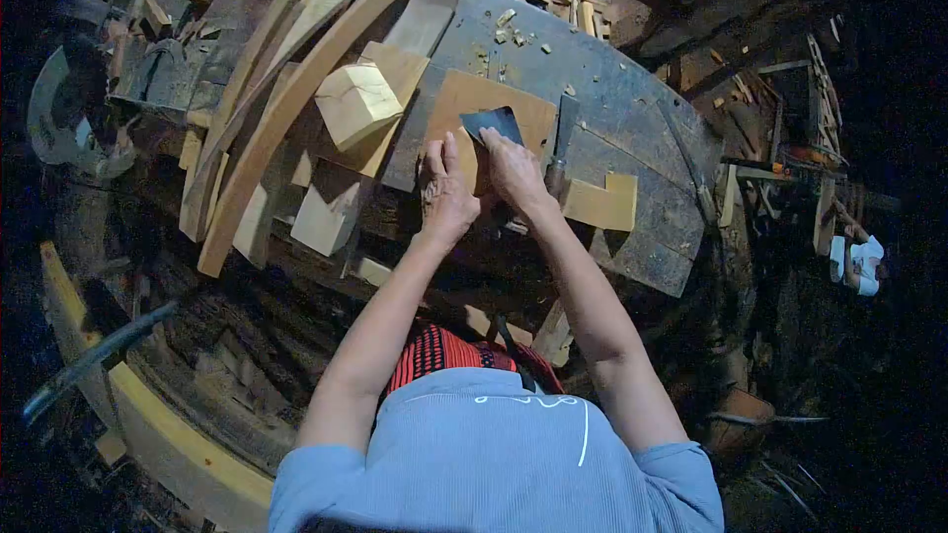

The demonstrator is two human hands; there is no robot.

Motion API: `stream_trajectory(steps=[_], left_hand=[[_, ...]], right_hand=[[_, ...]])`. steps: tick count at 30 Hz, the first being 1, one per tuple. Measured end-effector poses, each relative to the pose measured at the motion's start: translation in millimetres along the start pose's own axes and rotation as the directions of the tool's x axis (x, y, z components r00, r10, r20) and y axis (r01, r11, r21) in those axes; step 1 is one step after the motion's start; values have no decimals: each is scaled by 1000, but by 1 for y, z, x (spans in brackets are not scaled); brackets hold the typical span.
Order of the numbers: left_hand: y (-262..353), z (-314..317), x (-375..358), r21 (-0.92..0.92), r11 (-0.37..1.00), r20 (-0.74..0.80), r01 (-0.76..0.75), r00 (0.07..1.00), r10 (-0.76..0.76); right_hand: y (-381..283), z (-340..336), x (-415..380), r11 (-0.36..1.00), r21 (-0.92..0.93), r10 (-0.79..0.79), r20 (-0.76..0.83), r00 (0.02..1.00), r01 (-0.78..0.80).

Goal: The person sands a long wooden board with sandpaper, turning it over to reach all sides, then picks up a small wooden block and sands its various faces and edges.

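Observation:
My left hand [449, 195] lies at the near edge of a brown board [539, 118], with two fingers stretched forward beside a small tan piece [470, 160]. Whether it grips that piece is hidden. Close to its right, my right hand [513, 173] pinches the near edge of a dark, thin sheet [497, 122], possibly sandpaper. The sheet lies over the brown board and partly covers it. Just right of this hand is a chisel-like tool [565, 128], its handle toward me. An L-shaped tan piece [604, 203] lies farther right.
Long curved wooden strips [286, 104] stretch across the left of the worktable [627, 118]. A pale wooden block [357, 104] stands left of my hands. Wood chips [506, 28] are scattered at the back. A person in a white top [867, 265] is far right.

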State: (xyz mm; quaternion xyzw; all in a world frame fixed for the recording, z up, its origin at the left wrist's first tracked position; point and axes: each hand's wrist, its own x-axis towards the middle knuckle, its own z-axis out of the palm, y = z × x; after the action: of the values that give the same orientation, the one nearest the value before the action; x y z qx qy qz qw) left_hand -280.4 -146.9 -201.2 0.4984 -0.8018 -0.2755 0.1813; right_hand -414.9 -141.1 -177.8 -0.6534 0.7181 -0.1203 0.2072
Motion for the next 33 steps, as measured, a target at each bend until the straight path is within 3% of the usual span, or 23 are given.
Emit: stream_trajectory(steps=[1, 4, 5, 7, 8, 9, 12, 14, 17, 19, 21, 23, 25, 27, 28, 29, 31, 33], left_hand=[[2, -1, 0, 0, 1000, -12, -7, 1000, 7], [14, -12, -10, -301, 940, -65, 163, 980, -190], [16, -12, -10, -299, 940, -66, 162, 980, -190], [23, -12, -7, -543, 756, -26, 366, 892, -451], [21, -16, -1, -727, 557, 145, 402, 882, -448], [23, -9, 4, -741, 367, 240, 563, 731, -638], [17, -4, 14, -713, 449, 277, 538, 805, -525], [21, -1, 12, -443, 754, 119, 485, 865, -487], [25, -3, 6, -588, 723, 56, 363, 910, -412], [20, -3, 4, -585, 760, 1, 283, 937, -349], [11, -6, 1, -579, 789, -55, 204, 956, -287], [-1, -10, 0, -591, 706, 198, 390, 919, -342], [3, -27, -3, -490, 757, 209, 432, 902, -379], [-4, -36, -5, -685, 547, 430, 481, 873, -229], [10, -54, -5, -595, 646, 398, 478, 873, -280], [8, -50, -9, -596, 645, 397, 479, 873, -281], [4, -40, -20, -655, 728, 106, 202, 979, -177], [11, -35, -22, -740, 644, 92, 195, 977, -190]], right_hand=[[6, 4, -4, 997, 80, 5, -18, 1000, -4], [17, 2, -29, 979, 201, -15, -86, 996, 32], [17, 3, -38, 966, 256, -11, -132, 991, 45], [16, 10, -49, 973, 217, -45, -178, 983, 84], [17, 13, -54, 978, 168, -88, -222, 971, 127], [13, 9, -57, 978, 169, -82, -233, 969, 123], [1, 5, -66, 967, 257, 22, -100, 995, 4], [1, 11, -73, 964, 267, 50, -105, 993, -21], [-5, 5, -86, 930, 364, 103, -119, 988, -53], [-5, 7, -96, 966, 252, -12, -193, 981, 61], [-3, 7, -101, 963, 255, -37, -195, 980, 87], [0, 5, -103, 959, 259, -66, -201, 977, 118], [2, 2, -106, 961, 216, -139, -167, 976, 174], [3, -7, -114, 942, 289, -113, -202, 973, 170], [1, -17, -115, 918, 358, -87, -233, 968, 169], [0, -28, -114, 918, 358, -89, -232, 969, 170], [-7, -53, -117, 889, 455, 150, -377, 914, 42], [-7, -68, -111, 862, 507, 216, -365, 906, -1]])
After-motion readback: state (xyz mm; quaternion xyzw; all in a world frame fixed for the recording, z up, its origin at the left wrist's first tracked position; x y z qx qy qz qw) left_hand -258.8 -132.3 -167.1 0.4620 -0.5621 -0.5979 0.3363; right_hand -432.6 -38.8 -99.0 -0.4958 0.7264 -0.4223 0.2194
